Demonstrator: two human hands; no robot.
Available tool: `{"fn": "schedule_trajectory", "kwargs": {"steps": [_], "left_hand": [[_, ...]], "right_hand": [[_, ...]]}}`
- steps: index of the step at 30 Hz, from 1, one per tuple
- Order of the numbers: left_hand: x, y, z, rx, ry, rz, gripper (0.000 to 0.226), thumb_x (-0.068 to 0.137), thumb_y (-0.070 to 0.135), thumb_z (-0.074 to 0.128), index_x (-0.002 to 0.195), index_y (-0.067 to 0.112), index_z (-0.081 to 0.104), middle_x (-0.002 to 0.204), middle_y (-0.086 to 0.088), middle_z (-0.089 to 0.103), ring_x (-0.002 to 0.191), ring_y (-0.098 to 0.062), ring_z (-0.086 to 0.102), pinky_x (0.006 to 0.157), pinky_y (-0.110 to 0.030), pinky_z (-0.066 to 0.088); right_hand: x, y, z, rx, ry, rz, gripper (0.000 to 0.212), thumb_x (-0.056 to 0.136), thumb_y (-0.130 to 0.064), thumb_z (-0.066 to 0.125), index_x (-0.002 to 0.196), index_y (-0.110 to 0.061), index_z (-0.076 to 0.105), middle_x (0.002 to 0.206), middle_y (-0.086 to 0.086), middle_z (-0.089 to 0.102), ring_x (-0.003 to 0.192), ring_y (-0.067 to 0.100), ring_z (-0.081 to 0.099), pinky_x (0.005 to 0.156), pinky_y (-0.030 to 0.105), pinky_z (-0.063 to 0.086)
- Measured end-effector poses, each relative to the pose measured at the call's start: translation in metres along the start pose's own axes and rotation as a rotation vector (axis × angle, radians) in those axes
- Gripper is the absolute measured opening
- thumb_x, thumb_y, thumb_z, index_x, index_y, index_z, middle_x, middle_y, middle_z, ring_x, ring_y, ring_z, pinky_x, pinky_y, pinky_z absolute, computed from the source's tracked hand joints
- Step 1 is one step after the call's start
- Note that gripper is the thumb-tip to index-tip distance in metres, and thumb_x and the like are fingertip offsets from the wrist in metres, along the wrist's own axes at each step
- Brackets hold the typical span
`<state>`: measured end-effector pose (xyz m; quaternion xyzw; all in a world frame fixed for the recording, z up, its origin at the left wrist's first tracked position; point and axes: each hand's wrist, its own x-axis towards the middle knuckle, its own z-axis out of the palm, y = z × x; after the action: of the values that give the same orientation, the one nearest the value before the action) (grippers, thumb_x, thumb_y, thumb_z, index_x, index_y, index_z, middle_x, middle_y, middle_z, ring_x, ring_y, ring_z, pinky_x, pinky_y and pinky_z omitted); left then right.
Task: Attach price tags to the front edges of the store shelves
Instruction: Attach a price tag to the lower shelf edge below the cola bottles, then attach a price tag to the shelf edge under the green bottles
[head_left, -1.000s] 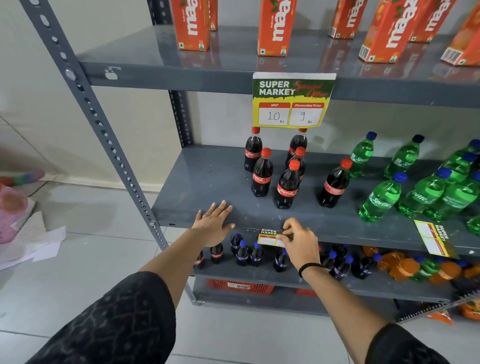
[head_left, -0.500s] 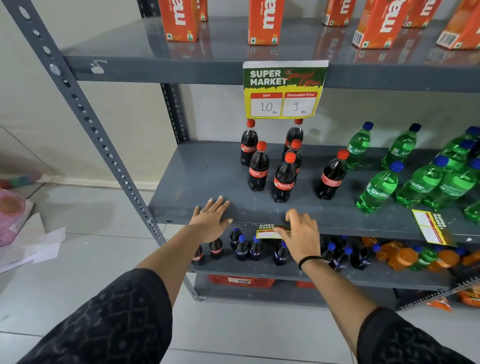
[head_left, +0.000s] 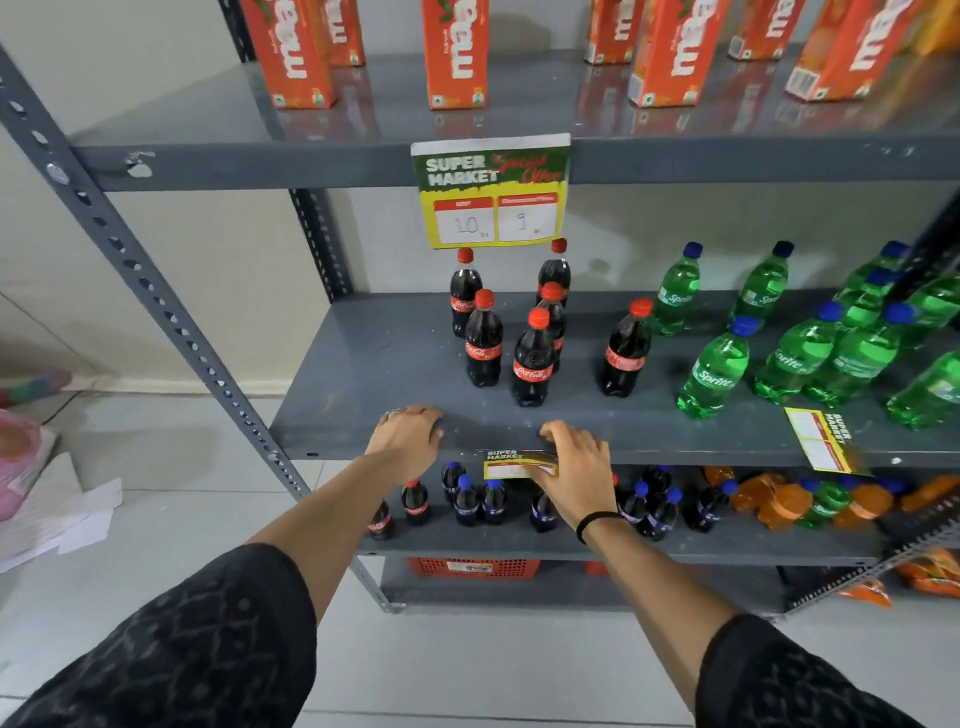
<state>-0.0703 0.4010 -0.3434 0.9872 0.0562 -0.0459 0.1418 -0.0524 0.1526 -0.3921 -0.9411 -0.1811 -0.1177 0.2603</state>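
Note:
A small yellow and green price tag (head_left: 511, 464) lies against the front edge of the middle grey shelf (head_left: 675, 441). My right hand (head_left: 574, 467) rests over its right end, fingers curled over the shelf lip and thumb side on the tag. My left hand (head_left: 408, 436) lies flat on the shelf lip to the left, fingers bent over the edge, holding nothing. A larger price tag (head_left: 491, 189) marked 10 and 9 hangs from the upper shelf edge (head_left: 260, 166). Another tag (head_left: 823, 439) hangs tilted on the middle shelf edge at the right.
Cola bottles (head_left: 532, 358) and green Sprite bottles (head_left: 719, 369) stand on the middle shelf. Orange juice cartons (head_left: 454, 52) line the upper shelf. Small bottles (head_left: 467, 499) fill the lower shelf. A perforated upright (head_left: 156, 291) runs at the left; papers (head_left: 57, 514) lie on the floor.
My right hand went from pinching the tag to pressing over it on the shelf edge. My left fingers curled down over the lip. The view shifted slightly.

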Motion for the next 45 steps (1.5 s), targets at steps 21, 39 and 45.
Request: {"fn": "schedule_trajectory", "kwargs": {"steps": [21,39,45], "left_hand": [[0.044,0.304,0.105,-0.129,0.0,0.252,0.039,0.097,0.022,0.043,0.133,0.009,0.047,0.147,-0.01,0.042,0.132,-0.031,0.038,0.108,-0.044,0.034],[0.052,0.308,0.105,-0.257,0.016,0.131,0.033,0.093,0.018,0.047,0.125,0.019,0.057,0.135,0.001,0.055,0.121,-0.025,0.05,0.102,-0.035,0.041],[0.054,0.312,0.101,-0.231,0.003,0.12,0.032,0.095,0.023,0.046,0.125,0.017,0.057,0.132,-0.002,0.057,0.118,-0.025,0.052,0.099,-0.034,0.041]], "right_hand": [[-0.008,0.296,-0.227,0.121,0.131,0.749,0.037,0.081,-0.039,0.073,0.085,-0.002,0.072,0.092,0.019,0.072,0.093,0.036,0.066,0.076,0.04,0.054],[0.021,0.291,-0.228,0.491,0.053,0.756,0.019,0.074,-0.02,0.079,0.067,-0.021,0.062,0.084,0.01,0.075,0.087,0.028,0.069,0.085,0.043,0.055],[-0.009,0.332,-0.264,0.53,0.057,0.604,0.024,0.069,-0.002,0.082,0.082,-0.012,0.064,0.087,0.012,0.072,0.076,0.019,0.066,0.077,0.036,0.056]]}}
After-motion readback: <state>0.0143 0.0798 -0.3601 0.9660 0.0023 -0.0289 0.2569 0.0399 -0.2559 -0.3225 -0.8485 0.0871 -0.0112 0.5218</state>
